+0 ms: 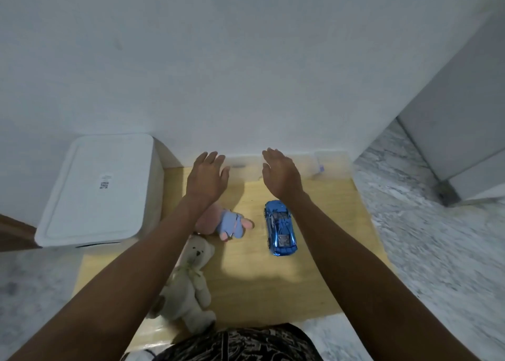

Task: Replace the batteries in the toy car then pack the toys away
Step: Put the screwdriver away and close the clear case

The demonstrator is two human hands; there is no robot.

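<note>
Label on white box (99, 194) unreadable. Left hand (207, 176) and right hand (281, 176) are extended over desk (322, 251), grip flat, nothing held.

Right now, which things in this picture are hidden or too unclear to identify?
Head view only:
- Pink plush: its upper part is behind the left forearm.
- Clear object at the wall: too blurred to identify.
- White box: lid on, contents hidden.
- Toy car: underside unseen.

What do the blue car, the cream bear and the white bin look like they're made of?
Blue car: glossy, chrome-like shell with bright reflections, probably plated plastic or metal.
Cream bear: soft plush fabric, fuzzy and matte.
White bin: smooth matte lid with a moulded rim, likely plastic.
</note>
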